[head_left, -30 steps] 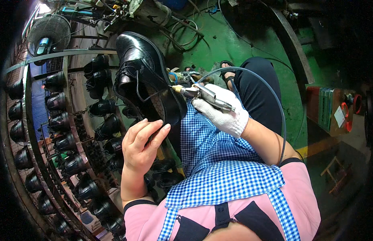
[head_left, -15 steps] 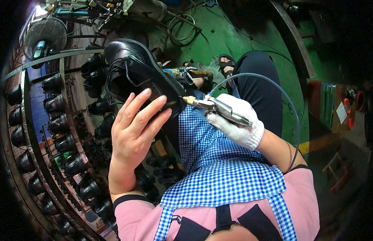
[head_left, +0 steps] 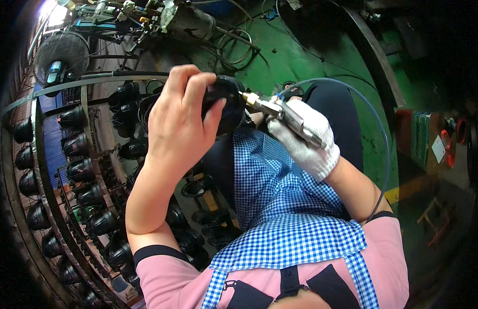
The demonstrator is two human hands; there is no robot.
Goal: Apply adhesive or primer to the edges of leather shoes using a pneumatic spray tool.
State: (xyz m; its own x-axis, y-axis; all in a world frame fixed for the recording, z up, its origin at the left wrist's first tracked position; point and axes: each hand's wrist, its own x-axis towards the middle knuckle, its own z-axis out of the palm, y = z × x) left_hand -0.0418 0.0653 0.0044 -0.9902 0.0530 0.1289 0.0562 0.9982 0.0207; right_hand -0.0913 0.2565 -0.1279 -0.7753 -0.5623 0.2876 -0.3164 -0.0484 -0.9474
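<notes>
Over the checked apron [head_left: 277, 239], toward the wearer's left, a black shoe [head_left: 232, 110] sits largely hidden behind the bare left hand [head_left: 178, 113]. What carries the shoe's weight cannot be seen. The left hand is partly curled: its fingers bend over the dark upper part and the thumb stands well apart from them, so that a piece of the shoe shows between. Fingers and thumb seem to lie against it, perhaps to steady or angle it, though I cannot tell how firmly they grip.

On the other side, the right hand [head_left: 300, 147] wears a white glove [head_left: 323, 164] and is closed around a slim metal tool [head_left: 293, 121]. The tool slants across the palm, its brass nozzle [head_left: 253, 99] pointing at the shoe's near edge. The tip is right beside that edge; whether it touches is too small to tell. Holding the tool this way probably keeps the nozzle in line with the shoe, while the thin hose [head_left: 365, 100] arches up and around outside the forearm, clear of the gap between the hands.

To the left, black shoes [head_left: 80, 169] line a metal rack [head_left: 46, 180] in rows, apparently spaced to keep them apart and within reach. Beyond the rack's upper end is a round fan [head_left: 64, 49].
</notes>
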